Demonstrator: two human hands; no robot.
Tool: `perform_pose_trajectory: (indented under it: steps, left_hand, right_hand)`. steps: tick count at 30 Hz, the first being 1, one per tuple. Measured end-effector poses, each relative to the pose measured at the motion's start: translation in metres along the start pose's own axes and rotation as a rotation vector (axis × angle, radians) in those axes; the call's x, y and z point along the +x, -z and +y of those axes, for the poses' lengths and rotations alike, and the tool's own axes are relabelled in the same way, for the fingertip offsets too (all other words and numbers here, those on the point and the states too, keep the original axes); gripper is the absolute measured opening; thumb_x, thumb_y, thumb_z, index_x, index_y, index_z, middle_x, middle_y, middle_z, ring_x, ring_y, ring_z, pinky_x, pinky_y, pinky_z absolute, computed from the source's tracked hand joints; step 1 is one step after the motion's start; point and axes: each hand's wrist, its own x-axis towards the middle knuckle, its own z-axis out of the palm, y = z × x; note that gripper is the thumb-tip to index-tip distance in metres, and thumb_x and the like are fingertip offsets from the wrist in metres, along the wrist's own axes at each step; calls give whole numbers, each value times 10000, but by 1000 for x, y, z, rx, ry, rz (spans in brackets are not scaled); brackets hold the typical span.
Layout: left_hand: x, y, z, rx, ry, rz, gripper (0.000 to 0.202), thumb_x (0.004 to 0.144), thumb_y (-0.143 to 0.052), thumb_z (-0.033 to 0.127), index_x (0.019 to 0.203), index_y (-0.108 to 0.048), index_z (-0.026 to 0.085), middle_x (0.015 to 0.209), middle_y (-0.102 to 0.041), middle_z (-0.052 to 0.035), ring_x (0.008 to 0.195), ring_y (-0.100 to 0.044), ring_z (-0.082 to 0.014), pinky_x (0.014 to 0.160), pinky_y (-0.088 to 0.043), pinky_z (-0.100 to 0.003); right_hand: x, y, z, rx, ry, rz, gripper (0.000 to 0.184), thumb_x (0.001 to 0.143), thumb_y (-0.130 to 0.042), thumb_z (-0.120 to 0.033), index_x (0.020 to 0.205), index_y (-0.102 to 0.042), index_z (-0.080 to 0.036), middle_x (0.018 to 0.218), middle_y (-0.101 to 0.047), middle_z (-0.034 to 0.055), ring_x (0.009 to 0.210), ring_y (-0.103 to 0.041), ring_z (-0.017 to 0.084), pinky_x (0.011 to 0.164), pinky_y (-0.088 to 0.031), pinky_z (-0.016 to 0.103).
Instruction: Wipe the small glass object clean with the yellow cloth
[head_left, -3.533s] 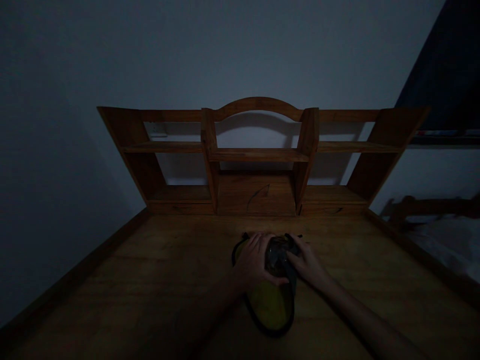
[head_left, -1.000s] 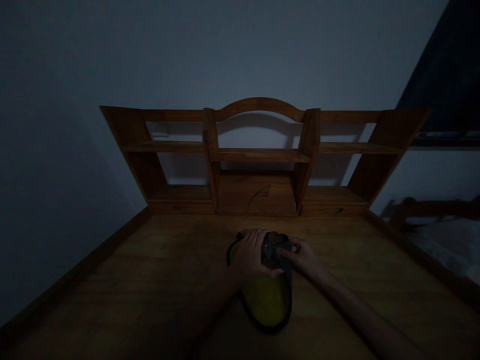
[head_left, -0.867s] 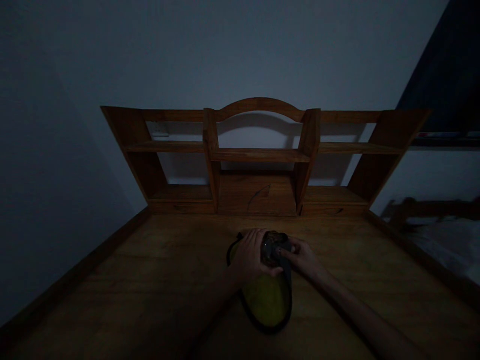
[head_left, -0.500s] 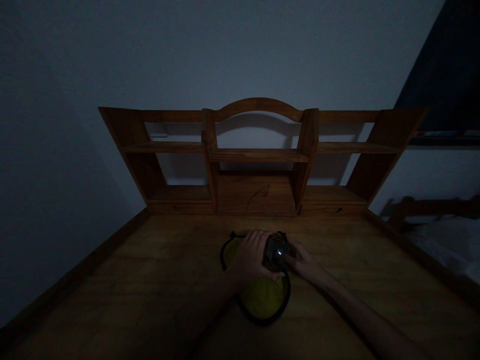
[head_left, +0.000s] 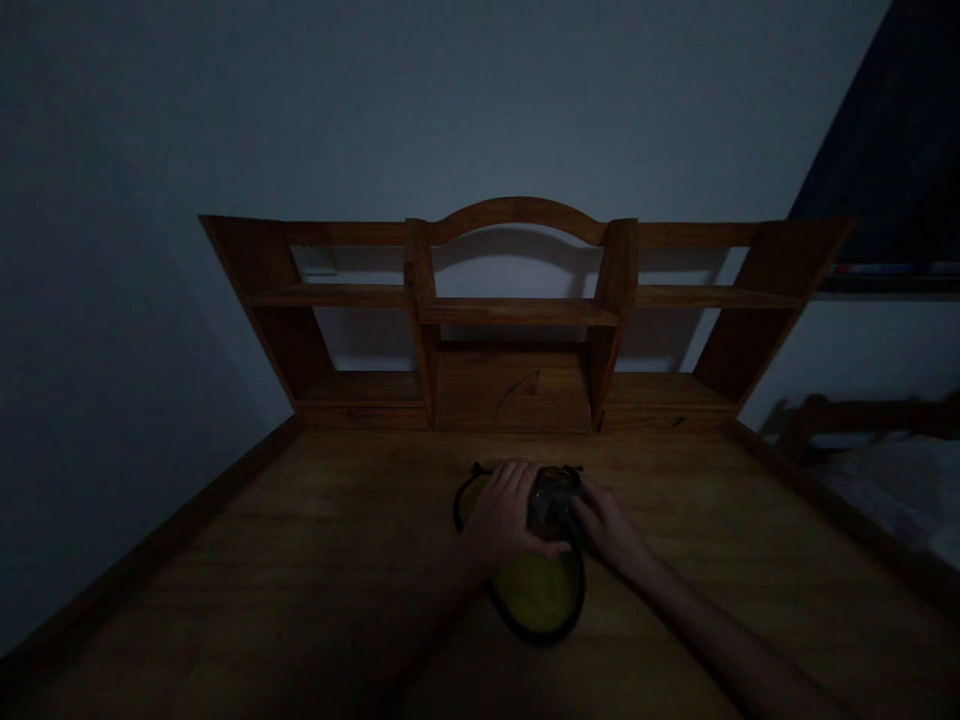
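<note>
A yellow pouch with a black rim [head_left: 536, 597] lies on the wooden desk [head_left: 315, 560] in dim light. At its far end sits a dark, shiny rounded object [head_left: 552, 500] that I cannot make out clearly. My left hand [head_left: 504, 516] is wrapped over the left side of that object and the pouch's far end, fingers curled, thumb underneath. My right hand [head_left: 611, 530] presses against the object's right side with its fingers closed on it. Both forearms reach in from the bottom of the view.
A wooden shelf unit [head_left: 517, 310] with an arched top stands at the desk's back against a pale wall. A raised wooden ledge [head_left: 150, 560] runs along the desk's left side. At the right lies a bed with pale bedding [head_left: 892, 490].
The pouch has shifted slightly and now looks shorter toward me. My right hand has closed in tighter against the dark object. My left hand stays in the same grip.
</note>
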Motion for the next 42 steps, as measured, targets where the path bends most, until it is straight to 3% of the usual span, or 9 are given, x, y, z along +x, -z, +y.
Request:
perform_pose_trajectory:
  steps: [4, 7, 14, 25, 31, 42]
  left_hand:
    - [0, -2, -2, -28, 31, 18, 920, 544, -612, 732, 1226, -433, 142, 1172, -544, -149, 1101, -493, -330, 972, -375, -489]
    - [0, -3, -5, -40, 57, 30, 917, 537, -606, 746, 1214, -444, 149, 1155, -549, -141, 1080, -504, -316, 959, -392, -476]
    - [-1, -3, -7, 0, 60, 59, 947, 528, -589, 772, 1197, -458, 114, 1128, -558, -164, 1063, -513, -333, 935, -409, -492]
    - [-1, -2, -11, -11, 44, 38, 922, 536, -612, 743, 1203, -452, 127, 1134, -552, -160, 1060, -513, -333, 931, -403, -483]
    - [-2, -4, -10, 18, 3, 30, 909, 572, -593, 728, 1225, -430, 117, 1120, -557, -159, 1047, -516, -325, 917, -417, -466]
    - [-1, -2, -9, 19, 8, 48, 921, 573, -576, 753, 1230, -436, 122, 1128, -560, -156, 1044, -524, -318, 927, -409, -473]
  right_hand:
    - [-1, 4, -2, -60, -5, 53, 262, 877, -460, -287, 1065, -608, -178, 820, -709, 55, 718, -667, 221, 638, -494, 285]
    - [-2, 4, -4, -76, 8, 55, 231, 882, -446, -277, 986, -628, -181, 821, -708, 55, 719, -666, 219, 629, -484, 278]
    - [0, -1, -10, -23, -52, 55, 246, 862, -473, -270, 1040, -603, -161, 904, -706, 74, 798, -661, 229, 710, -506, 307]
    - [0, -4, -13, 120, -64, 2, 392, 822, -547, -302, 1182, -513, -151, 934, -687, 69, 768, -640, 204, 675, -522, 295]
    - [-1, -2, -15, 160, -53, -32, 287, 837, -521, -274, 1093, -551, -149, 918, -673, 59, 784, -628, 189, 704, -510, 284]
    - [1, 3, -12, 118, -41, 45, 210, 865, -481, -293, 914, -639, -164, 834, -689, 47, 775, -637, 208, 684, -494, 275]
